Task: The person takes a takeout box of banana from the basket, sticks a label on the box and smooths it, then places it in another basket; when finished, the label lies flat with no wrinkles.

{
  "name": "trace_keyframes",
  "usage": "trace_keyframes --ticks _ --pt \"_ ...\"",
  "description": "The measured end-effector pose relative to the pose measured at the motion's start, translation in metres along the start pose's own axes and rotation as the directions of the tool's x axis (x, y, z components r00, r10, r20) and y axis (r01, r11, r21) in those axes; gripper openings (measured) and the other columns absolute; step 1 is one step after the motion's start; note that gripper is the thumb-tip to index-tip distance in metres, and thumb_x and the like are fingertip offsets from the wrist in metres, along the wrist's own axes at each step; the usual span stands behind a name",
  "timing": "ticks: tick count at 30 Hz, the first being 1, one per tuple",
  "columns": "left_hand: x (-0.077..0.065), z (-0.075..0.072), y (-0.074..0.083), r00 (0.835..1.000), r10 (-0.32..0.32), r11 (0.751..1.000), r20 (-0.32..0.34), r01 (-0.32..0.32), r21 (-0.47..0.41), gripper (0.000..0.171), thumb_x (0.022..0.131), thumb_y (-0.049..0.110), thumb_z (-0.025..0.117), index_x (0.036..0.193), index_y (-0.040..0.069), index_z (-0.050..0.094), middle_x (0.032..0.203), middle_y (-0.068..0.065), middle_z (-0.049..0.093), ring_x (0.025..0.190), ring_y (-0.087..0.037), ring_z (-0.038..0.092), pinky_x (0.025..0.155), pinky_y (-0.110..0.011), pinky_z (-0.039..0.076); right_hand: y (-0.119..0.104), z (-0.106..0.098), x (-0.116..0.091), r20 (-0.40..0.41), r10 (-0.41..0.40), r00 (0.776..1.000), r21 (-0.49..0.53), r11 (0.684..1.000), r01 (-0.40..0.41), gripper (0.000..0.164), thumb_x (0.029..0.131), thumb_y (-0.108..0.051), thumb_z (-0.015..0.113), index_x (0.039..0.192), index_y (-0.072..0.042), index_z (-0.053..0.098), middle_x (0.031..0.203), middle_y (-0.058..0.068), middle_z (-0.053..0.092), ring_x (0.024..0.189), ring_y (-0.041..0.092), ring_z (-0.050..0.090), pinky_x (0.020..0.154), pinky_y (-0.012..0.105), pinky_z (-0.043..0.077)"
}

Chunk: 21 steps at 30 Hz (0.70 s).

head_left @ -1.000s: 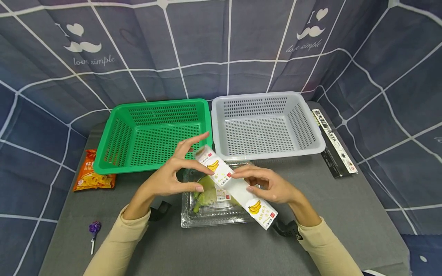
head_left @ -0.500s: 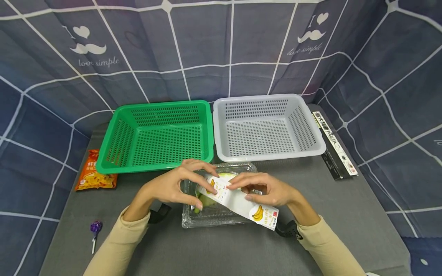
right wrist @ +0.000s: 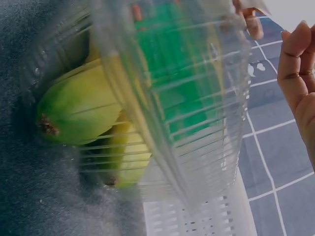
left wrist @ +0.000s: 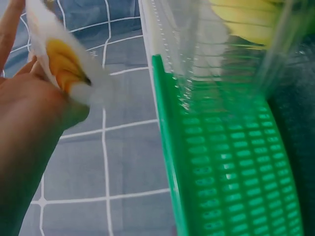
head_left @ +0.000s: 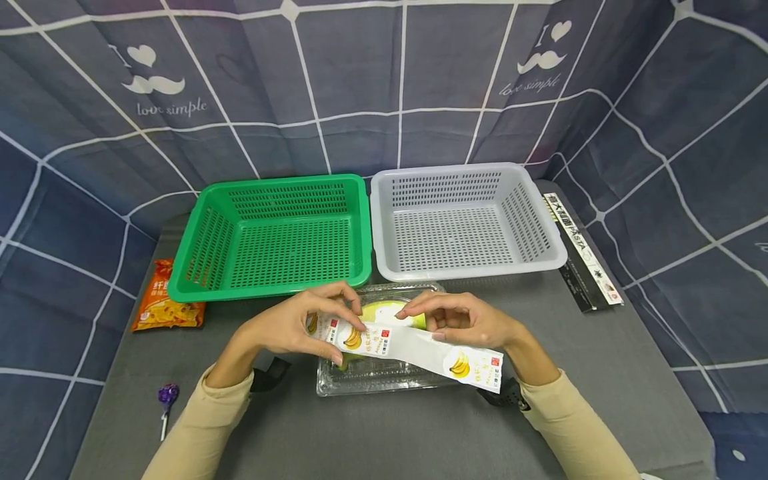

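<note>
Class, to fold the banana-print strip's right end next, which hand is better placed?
Probably the right hand, nearer that end of the banana-print strip; the left hand is near the opposite end.

Place: curtained booth, building type unclear
Cloth: creased, grid-printed, hung on three sides
Desk: grey, inside the cloth

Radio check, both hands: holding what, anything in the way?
Left hand and right hand holding white banana-printed paper-like strip. Strip over clear rectangular plastic container of green-yellow fruit. Nothing visibly blocking either hand.
</note>
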<state>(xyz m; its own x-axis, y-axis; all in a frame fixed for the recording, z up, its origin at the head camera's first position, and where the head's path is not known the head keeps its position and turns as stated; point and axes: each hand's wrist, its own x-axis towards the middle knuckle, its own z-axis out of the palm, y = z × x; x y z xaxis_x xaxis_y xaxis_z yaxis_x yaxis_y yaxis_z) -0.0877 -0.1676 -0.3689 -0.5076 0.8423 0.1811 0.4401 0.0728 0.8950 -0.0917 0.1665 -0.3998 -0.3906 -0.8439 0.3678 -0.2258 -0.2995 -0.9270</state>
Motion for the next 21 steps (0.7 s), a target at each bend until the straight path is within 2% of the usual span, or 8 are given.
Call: trace_keyframes --ticks 5,8,15,18,21 --pt "-0.010 0.001 -0.002 0.995 -0.090 0.995 0.041 0.092 -0.039 0.043 0.078 0.014 0.083 0.119 0.014 0.070 0.122 -0.004 0.056 0.104 -0.019 0.051 0.077 -0.028 0.051 0.004 -0.002 -0.004 -0.002 -0.001 1.000 -0.013 1.000 0.001 0.052 0.089 0.019 0.048 0.139 0.003 0.049 0.142 0.011 0.050 0.090 0.017 0.050 0.077 0.024 0.050" --pt "-0.013 0.002 -0.003 0.994 -0.099 0.994 0.038 0.101 -0.050 0.046 0.078 0.012 0.082 0.123 0.012 0.069 0.119 -0.004 0.058 0.100 -0.018 0.051 0.075 -0.028 0.051 0.006 -0.004 -0.007 -0.012 -0.012 1.000 -0.019 1.000 0.012 0.052 0.089 0.020 0.048 0.138 0.002 0.050 0.140 0.011 0.051 0.090 0.019 0.050 0.078 0.023 0.049" --pt "-0.024 0.005 -0.004 0.999 -0.050 0.996 0.018 0.051 -0.073 0.052 0.078 0.007 0.081 0.128 0.010 0.066 0.121 -0.005 0.057 0.102 -0.016 0.051 0.078 -0.028 0.049 0.009 -0.005 -0.013 -0.031 0.005 1.000 -0.020 1.000 -0.006 0.051 0.089 0.019 0.050 0.138 0.004 0.049 0.137 0.017 0.050 0.091 0.016 0.054 0.075 0.025 0.052" --pt "-0.036 0.009 -0.008 1.000 -0.007 0.996 -0.009 0.006 -0.094 0.053 0.078 0.004 0.080 0.128 0.007 0.064 0.121 -0.008 0.056 0.104 -0.017 0.050 0.080 -0.030 0.048 0.009 -0.003 -0.020 -0.038 0.017 0.999 -0.015 1.000 -0.017 0.052 0.088 0.019 0.052 0.138 0.007 0.047 0.138 0.017 0.049 0.090 0.014 0.056 0.075 0.027 0.053" --pt "-0.048 0.015 -0.012 0.999 0.010 0.991 -0.040 -0.015 -0.131 0.054 0.078 -0.002 0.079 0.130 0.004 0.063 0.122 -0.010 0.055 0.104 -0.017 0.050 0.079 -0.030 0.049 0.009 0.000 -0.027 -0.050 0.019 0.999 -0.021 1.000 -0.020 0.052 0.088 0.020 0.053 0.138 0.008 0.047 0.140 0.018 0.049 0.092 0.016 0.056 0.077 0.028 0.053"
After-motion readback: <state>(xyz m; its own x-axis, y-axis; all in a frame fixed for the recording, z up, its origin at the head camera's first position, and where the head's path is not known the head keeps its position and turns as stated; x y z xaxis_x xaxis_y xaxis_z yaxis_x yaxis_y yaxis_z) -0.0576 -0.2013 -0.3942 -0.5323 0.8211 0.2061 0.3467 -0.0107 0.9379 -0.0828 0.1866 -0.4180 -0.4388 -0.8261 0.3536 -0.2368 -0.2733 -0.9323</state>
